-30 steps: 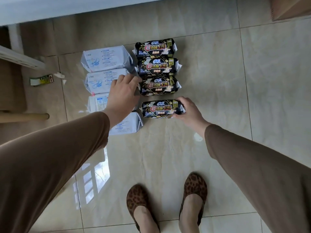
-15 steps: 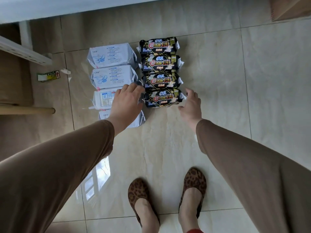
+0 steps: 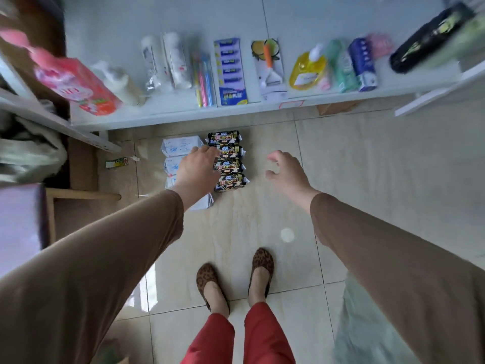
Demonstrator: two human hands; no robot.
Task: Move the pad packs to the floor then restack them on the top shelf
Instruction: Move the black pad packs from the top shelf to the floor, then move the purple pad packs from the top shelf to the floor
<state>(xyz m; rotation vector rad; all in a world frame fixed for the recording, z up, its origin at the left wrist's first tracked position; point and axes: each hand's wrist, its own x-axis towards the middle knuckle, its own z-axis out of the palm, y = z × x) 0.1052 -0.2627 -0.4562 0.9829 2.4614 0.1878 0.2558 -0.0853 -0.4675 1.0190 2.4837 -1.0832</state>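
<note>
Lying on floor: 4 black packs [image 3: 227, 161] (white, maybe 4).

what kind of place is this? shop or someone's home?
Probably a small shop or stockroom. A white shelf holds packaged toothbrushes, a carded battery pack and a soap refill pouch, and black pad packs sit in rows on the tiled floor.

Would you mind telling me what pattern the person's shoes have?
Leopard print, brown with dark spots, on both shoes; the head view shows it clearly.

Head-worn view, steeply down, floor-facing
</note>
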